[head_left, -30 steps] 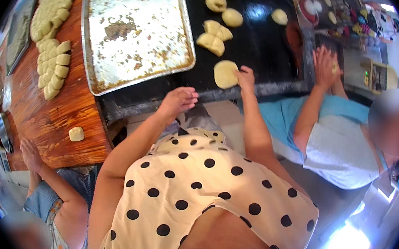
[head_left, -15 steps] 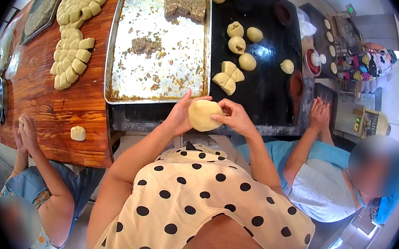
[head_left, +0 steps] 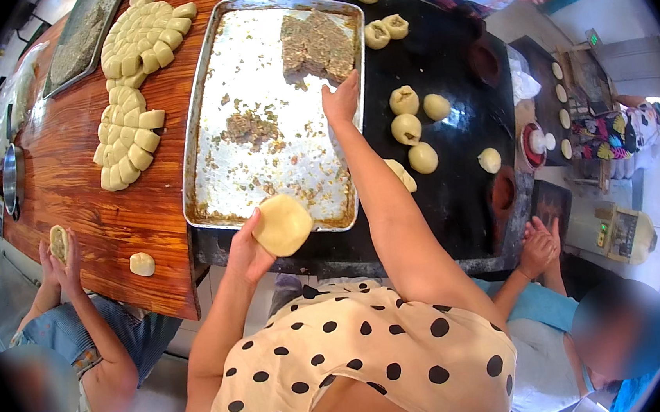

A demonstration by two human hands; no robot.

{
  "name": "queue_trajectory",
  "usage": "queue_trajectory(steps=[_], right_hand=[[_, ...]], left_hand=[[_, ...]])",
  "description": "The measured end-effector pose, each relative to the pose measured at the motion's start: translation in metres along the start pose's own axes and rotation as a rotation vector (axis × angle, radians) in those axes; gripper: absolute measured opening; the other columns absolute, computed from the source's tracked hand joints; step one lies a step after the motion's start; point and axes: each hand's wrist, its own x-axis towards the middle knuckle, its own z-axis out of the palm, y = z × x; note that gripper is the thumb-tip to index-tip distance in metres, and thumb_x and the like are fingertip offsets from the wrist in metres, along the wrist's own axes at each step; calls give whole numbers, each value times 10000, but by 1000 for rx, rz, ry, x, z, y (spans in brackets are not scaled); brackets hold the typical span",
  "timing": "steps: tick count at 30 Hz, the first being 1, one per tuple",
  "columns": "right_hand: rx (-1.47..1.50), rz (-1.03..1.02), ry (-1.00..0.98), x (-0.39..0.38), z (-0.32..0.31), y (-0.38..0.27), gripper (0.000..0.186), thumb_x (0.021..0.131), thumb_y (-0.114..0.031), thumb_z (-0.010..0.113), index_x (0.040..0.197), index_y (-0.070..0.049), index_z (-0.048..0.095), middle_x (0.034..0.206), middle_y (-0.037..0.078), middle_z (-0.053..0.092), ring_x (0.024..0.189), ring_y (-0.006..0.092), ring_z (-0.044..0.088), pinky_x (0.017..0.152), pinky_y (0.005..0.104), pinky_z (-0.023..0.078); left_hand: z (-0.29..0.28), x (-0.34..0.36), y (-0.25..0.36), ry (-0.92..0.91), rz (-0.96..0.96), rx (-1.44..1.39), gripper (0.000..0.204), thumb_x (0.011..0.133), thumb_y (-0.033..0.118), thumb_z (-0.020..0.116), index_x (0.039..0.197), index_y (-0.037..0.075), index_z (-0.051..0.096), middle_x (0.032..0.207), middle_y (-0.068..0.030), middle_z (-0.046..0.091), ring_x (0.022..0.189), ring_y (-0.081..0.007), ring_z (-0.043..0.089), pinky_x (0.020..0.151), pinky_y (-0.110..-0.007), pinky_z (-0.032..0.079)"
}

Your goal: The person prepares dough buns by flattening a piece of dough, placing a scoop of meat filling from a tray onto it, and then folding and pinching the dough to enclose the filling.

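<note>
My left hand (head_left: 248, 252) holds a flat round of pale dough (head_left: 283, 226) by its left edge, just in front of the metal tray (head_left: 190, 195). My right arm stretches over the tray. At the lower right corner of a brown, crumbly block of filling (head_left: 318, 46), my right hand (head_left: 343, 101) has its thumb and fingers apart; the fingertips are partly hidden. A smaller heap of the same filling (head_left: 251, 128) and scattered crumbs lie on the tray.
Dough balls (head_left: 423, 158), some with filling showing, sit on the black table (head_left: 464, 218). Cut dough pieces (head_left: 126, 137) cover part of the wooden table (head_left: 53, 183). Co-workers stand left and right; the left one's hands (head_left: 60, 265) hold filled dough. Another person stands at the far right.
My right hand has let go of the dough round and reached forward to the filling block. My left hand has carried the round leftward. The whole view has shifted a little.
</note>
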Motion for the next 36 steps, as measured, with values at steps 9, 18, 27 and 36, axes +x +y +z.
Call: queue_trajectory(steps=[9,18,27,36], right_hand=[[262,-66,198,-41,33,31,622,783,-120,718,1310,-11,406,1286,205,475,1247,380,455,1007,452,400],[-114,-218,29,-9,14,10,649,783,-83,712,1348,4,405,1292,201,480,1223,371,467,1010,434,421],[-272,-714,-284,-24,10,-11,636,797,-140,749,1346,-45,442,1288,173,492,1181,346,505,993,428,451],[-331,-661,-458,-8,10,-25,640,750,-235,782,1310,-57,529,1198,138,564,1106,320,559,935,410,489]], left_hand=[[-15,-5,11,76,44,-71,483,971,297,555,1372,43,465,1368,-133,533,1264,-300,518,1061,-470,423],[-8,7,11,130,60,-7,476,936,230,622,1341,22,484,1308,-133,573,1212,-288,561,1043,-462,447],[-5,5,17,140,82,5,475,940,226,619,1344,17,482,1306,-124,576,1198,-273,574,1034,-443,457],[-16,9,14,71,122,5,489,967,246,579,1373,10,443,1344,-143,548,1233,-287,548,1054,-450,439]])
